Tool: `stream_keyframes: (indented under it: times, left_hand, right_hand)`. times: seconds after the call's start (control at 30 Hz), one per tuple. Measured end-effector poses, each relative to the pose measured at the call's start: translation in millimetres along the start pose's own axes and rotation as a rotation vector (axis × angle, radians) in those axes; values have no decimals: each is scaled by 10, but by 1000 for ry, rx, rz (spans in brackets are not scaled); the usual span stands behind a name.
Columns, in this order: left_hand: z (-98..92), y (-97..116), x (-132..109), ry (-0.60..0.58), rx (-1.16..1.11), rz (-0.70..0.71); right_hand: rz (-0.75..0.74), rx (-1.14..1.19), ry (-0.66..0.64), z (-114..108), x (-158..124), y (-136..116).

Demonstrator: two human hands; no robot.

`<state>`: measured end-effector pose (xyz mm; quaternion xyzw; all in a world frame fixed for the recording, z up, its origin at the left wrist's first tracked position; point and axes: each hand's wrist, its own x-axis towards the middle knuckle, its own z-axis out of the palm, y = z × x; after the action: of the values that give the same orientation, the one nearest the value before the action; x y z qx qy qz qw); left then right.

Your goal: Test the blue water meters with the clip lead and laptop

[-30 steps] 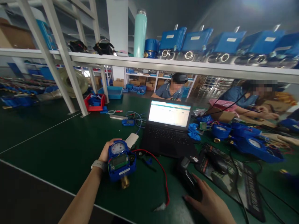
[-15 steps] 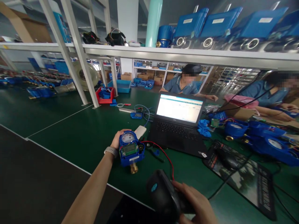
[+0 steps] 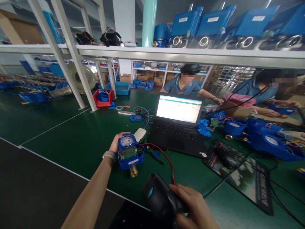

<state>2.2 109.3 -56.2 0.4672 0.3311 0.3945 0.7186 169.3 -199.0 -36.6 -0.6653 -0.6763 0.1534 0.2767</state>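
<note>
My left hand [image 3: 117, 143] grips a blue water meter [image 3: 128, 152] from behind, tilting its dial and small green screen toward me; a brass fitting sticks out at its lower end. A red wire [image 3: 166, 159] runs from the meter across the green table [image 3: 71, 136]. My right hand [image 3: 193, 206] is wrapped round the handle of a black handheld scanner [image 3: 157, 197], held low at the table's near edge, its head toward the meter and a short way from it.
An open laptop [image 3: 177, 124] stands behind the meter, a white box [image 3: 140, 134] beside it. A mouse [image 3: 225, 157] lies on a dark pad at right. Several blue meters [image 3: 262, 140] crowd the far right. Two people sit across the table. A shelf [image 3: 190, 55] overhead carries more blue meters.
My right hand picked the black scanner up off the table and brought it near the front edge. The meter stays in my left hand, barely shifted.
</note>
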Motion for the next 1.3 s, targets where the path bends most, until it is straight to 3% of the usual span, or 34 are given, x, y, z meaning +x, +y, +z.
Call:
stream_keyframes:
  times: [0.13,0.33,0.47,0.6,0.67,0.73,0.83,0.93,1.1,1.3]
  left_hand:
    - [34,44,-33,17,9,-24]
    - [-2,110,-50,-14,25,-102]
    - [-58,110,-16,-25,32,-177]
    - [-31,121,-44,-6,28,-194]
    - [-3,132,-73,1,20,-186]
    - [17,137,-99,6,6,-175]
    - [23,127,-117,-2,-19,-170]
    - [13,107,-108,-11,-39,-150]
    - [-9,88,-80,-23,-50,-127]
    - [-23,92,-81,-2,-38,-142]
  right_hand:
    - [42,-14,33,6,-55,77]
    - [294,-350,331,113,-289,515]
    - [365,-452,371,159,-394,739]
    - [346,-474,510,-154,-312,1130]
    - [400,-515,677,-431,-228,1484]
    - [491,-559,748,-683,-149,1886]
    - [621,-565,679,-878,-79,2393]
    - [699,-561,623,-874,-71,2668]
    - [772,-609,586,-805,-89,2767]
    - [727,-630,573,-802,-81,2784]
